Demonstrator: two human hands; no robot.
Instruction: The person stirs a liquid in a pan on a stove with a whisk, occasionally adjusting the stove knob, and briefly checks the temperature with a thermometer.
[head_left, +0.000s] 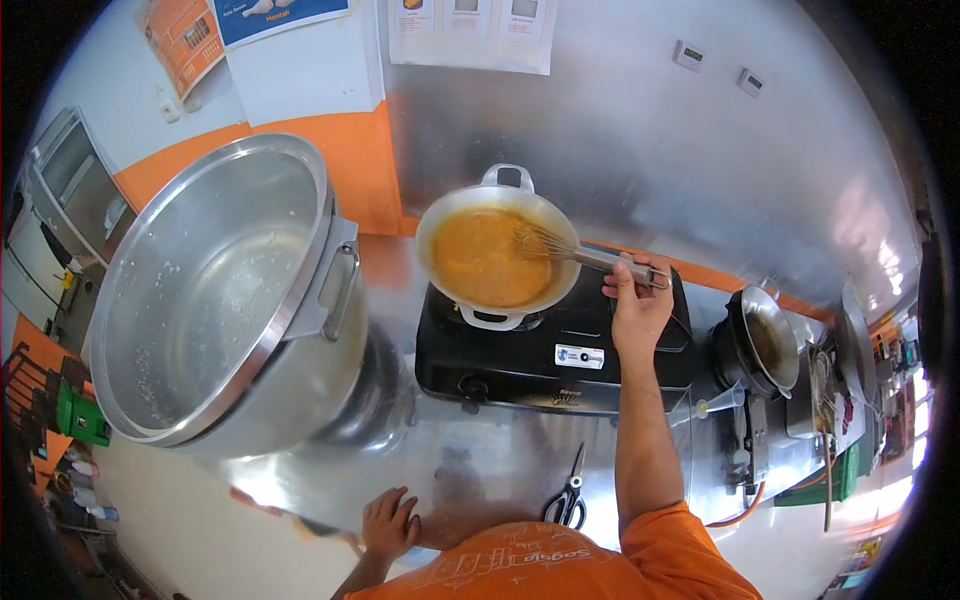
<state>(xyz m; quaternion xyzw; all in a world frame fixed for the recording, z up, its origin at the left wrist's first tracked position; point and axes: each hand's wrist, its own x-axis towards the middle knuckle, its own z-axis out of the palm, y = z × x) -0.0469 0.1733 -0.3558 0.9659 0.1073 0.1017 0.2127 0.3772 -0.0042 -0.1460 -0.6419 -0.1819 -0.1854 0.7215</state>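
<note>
My right hand (pixel 641 300) grips the handle of a wire whisk (pixel 590 257). The whisk's wires dip into an orange-yellow liquid (pixel 485 262) inside a two-handled metal wok (pixel 555 215). Under the wok is a black gas stove (pixel 530 368). At the counter's front edge rests my left hand (pixel 391 523), its fingers apart and nothing in it. A pair of scissors with black handles (pixel 567 503) lies on the counter between my two arms.
A large metal pot (pixel 330 385) stands at the left, its wide mouth tilted in view. Farther right are a dark pan (pixel 768 340), a clear funnel-like piece (pixel 722 402) and a long-handled strainer (pixel 823 390). The steel counter (pixel 470 465) runs along a metal wall.
</note>
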